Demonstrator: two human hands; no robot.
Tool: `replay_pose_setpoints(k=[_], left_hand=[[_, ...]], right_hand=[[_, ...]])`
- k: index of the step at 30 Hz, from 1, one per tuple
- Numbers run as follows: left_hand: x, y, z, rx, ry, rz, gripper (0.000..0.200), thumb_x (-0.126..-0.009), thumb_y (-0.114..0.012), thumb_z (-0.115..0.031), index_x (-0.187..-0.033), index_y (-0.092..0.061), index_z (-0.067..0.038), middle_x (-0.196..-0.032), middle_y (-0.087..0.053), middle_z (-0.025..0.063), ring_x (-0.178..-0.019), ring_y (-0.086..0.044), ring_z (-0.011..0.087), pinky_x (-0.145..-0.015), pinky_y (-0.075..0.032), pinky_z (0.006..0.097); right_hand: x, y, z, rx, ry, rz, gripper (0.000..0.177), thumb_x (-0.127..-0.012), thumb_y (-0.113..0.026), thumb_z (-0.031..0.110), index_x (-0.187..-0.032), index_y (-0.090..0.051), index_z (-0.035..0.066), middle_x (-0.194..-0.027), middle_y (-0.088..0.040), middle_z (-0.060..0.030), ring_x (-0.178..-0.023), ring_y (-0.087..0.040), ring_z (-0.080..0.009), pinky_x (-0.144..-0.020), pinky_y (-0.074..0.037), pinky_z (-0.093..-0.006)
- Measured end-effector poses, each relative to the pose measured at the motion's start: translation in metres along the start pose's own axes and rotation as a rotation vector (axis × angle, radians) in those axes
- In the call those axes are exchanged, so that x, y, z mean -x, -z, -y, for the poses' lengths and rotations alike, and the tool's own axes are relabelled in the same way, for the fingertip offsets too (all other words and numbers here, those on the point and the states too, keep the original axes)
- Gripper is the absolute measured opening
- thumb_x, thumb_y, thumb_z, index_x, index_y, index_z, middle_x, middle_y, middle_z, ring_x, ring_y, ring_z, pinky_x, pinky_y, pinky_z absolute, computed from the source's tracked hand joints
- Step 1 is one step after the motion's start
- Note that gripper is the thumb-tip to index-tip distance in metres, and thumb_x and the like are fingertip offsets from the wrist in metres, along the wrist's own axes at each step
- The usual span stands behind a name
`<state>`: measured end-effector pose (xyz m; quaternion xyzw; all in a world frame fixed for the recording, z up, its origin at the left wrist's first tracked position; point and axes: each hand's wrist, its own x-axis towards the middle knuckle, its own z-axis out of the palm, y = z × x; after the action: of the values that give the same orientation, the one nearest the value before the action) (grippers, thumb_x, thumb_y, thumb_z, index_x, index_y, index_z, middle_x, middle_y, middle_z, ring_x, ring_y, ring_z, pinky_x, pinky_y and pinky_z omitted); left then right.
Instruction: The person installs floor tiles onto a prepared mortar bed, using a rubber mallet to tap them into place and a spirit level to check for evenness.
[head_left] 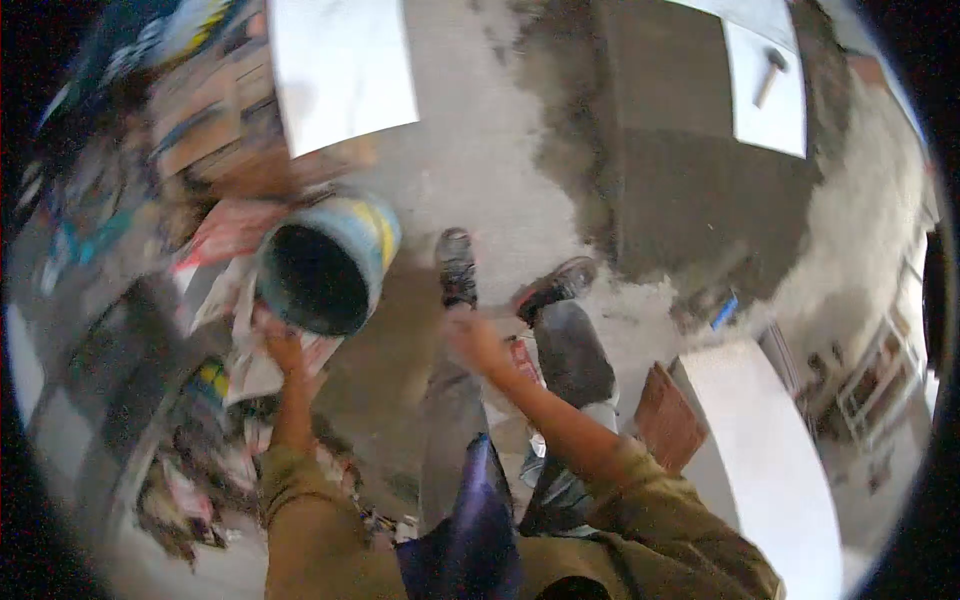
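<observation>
A tilted blue-grey bucket (378,235) with yellow marks turns its dark opening toward me on the left. My left hand (282,340) is closed on the lower left of its rim; some of the fingers are hidden. In front of my shin, my right hand (473,338) is apart from the bucket and smeared by motion. Whether anything is in it does not show. Crumpled white and red sacks (232,238) lie beside and behind the bucket.
Dark wet mortar (700,200) covers the floor at the right, with a mallet (770,78) on a white tile (745,100). Another white panel (345,75) lies ahead. Near my right side stand a white block (760,430) and a brown tile (668,418). Scraps litter the left.
</observation>
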<state>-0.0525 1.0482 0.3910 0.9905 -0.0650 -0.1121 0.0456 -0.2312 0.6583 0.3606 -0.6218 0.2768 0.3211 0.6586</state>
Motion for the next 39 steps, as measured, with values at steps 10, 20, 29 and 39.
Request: replay_pose_setpoints(k=[10, 20, 29, 39], left_hand=[[-0.207, -0.015, 0.048, -0.067, 0.136, 0.639, 0.067, -0.071, -0.065, -0.017, -0.130, -0.041, 0.005, -0.125, -0.049, 0.0281, -0.119, -0.045, 0.0409, -0.102, -0.034, 0.0412], [-0.156, -0.003, -0.038, 0.139, 0.205, 0.641, 0.029, -0.079, -0.057, -0.023, -0.093, -0.060, 0.003, -0.082, -0.063, 0.0243, -0.080, -0.062, 0.0404, -0.071, -0.046, 0.0463], [-0.150, 0.037, -0.276, 0.406, 0.053, 0.675, 0.031, -0.079, -0.064, -0.027, -0.088, -0.061, 0.002, -0.077, -0.062, 0.0154, -0.073, -0.059, 0.0272, -0.069, -0.045, 0.0396], [-0.292, -0.004, -0.452, 0.470, -0.128, 0.559, 0.036, -0.079, -0.058, -0.023, -0.106, -0.061, 0.000, -0.090, -0.066, 0.0152, -0.082, -0.060, 0.0259, -0.078, -0.045, 0.0356]], right_hand=[[-0.129, -0.178, 0.053, -0.109, -0.262, -0.388, 0.051, -0.076, -0.059, 0.011, -0.119, -0.034, 0.000, -0.090, -0.061, -0.0275, -0.086, -0.058, -0.0472, -0.072, -0.047, -0.0508], [-0.103, -0.013, 0.067, 0.144, -0.077, -0.321, 0.038, -0.079, -0.057, 0.025, -0.106, -0.044, 0.002, -0.089, -0.060, -0.0274, -0.085, -0.058, -0.0471, -0.074, -0.046, -0.0560], [-0.041, 0.199, 0.096, 0.412, -0.153, -0.467, 0.034, -0.081, -0.056, 0.027, -0.103, -0.052, 0.002, -0.096, -0.060, -0.0253, -0.091, -0.058, -0.0447, -0.077, -0.048, -0.0512], [-0.104, 0.402, 0.147, 0.396, 0.154, -0.646, 0.026, -0.077, -0.056, 0.015, -0.096, -0.055, -0.004, -0.087, -0.058, -0.0301, -0.089, -0.055, -0.0477, -0.077, -0.044, -0.0494]])
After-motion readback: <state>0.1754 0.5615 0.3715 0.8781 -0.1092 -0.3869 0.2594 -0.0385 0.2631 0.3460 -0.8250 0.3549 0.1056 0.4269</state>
